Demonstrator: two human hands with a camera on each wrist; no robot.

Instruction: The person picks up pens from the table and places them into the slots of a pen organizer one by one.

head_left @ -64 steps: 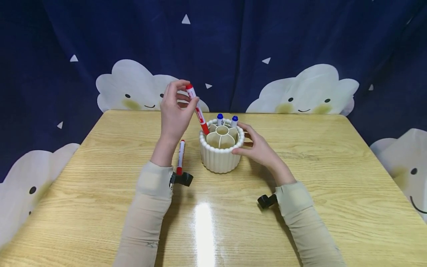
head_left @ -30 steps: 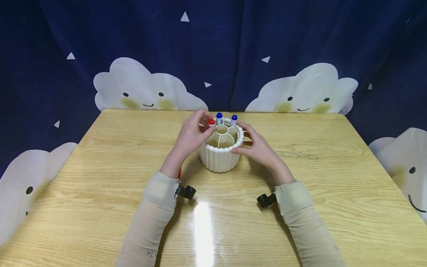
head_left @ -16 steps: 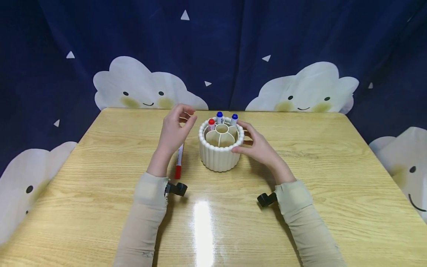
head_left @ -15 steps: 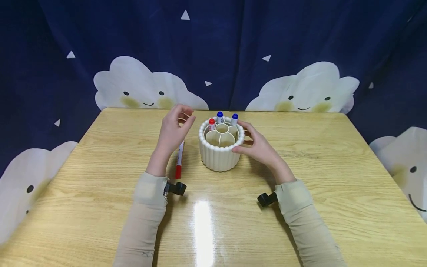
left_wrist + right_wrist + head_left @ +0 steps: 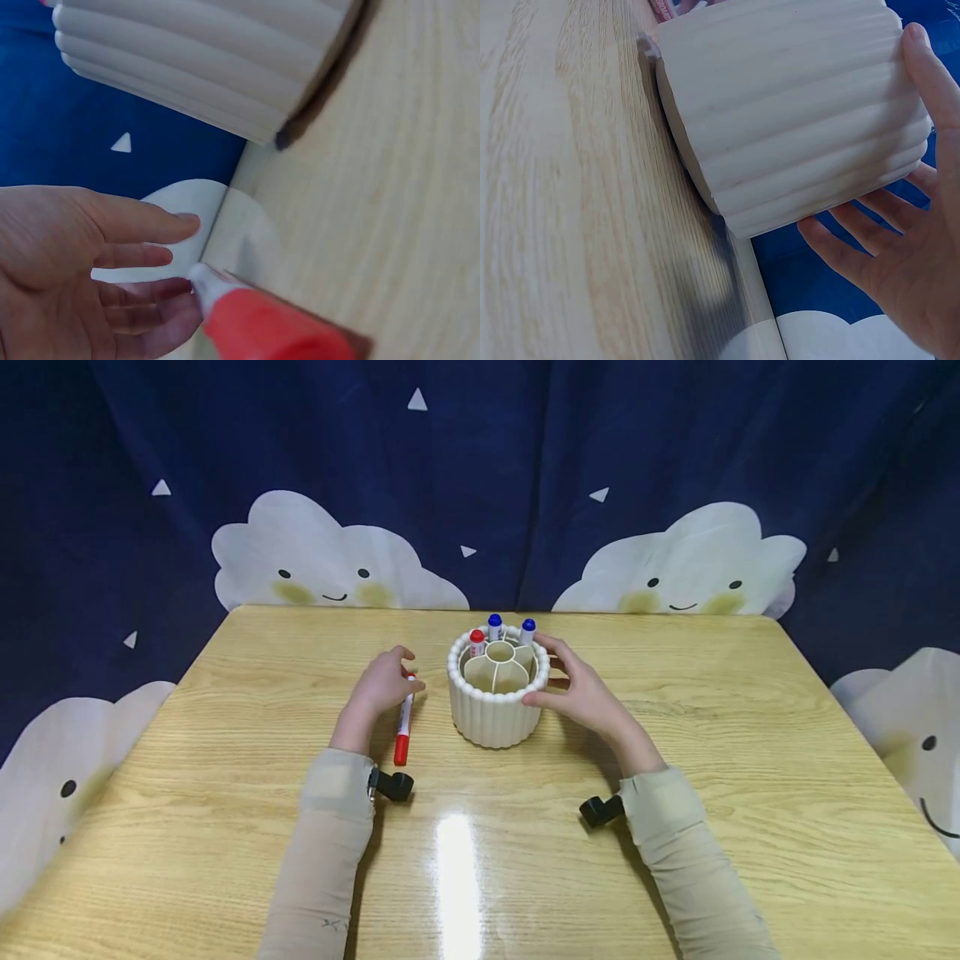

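Observation:
My left hand (image 5: 378, 683) hovers low at the far end of a red-capped whiteboard marker (image 5: 402, 735) lying on the table. In the left wrist view, the thumb stands apart from the marker (image 5: 270, 326), and the fingertips are right at its far end. A cream ribbed pen holder (image 5: 495, 720) with petal-shaped compartments stands upright to the right. My right hand (image 5: 585, 693) holds its right side, thumb at the front rim and fingers behind, as the right wrist view shows on the holder's wall (image 5: 795, 112). One red marker (image 5: 477, 643) stands in a left compartment.
Two blue-capped markers, one at the back (image 5: 495, 627) and one at the back right (image 5: 528, 632), stand in the holder. The wooden table (image 5: 750, 735) ends at a dark blue curtain (image 5: 495, 468) with clouds. A wrist camera (image 5: 397, 787) juts from the left cuff.
My left hand has lowered a red marker into the holder's left compartment and let go. It has then moved left and down to the marker on the table. The right hand has stayed put.

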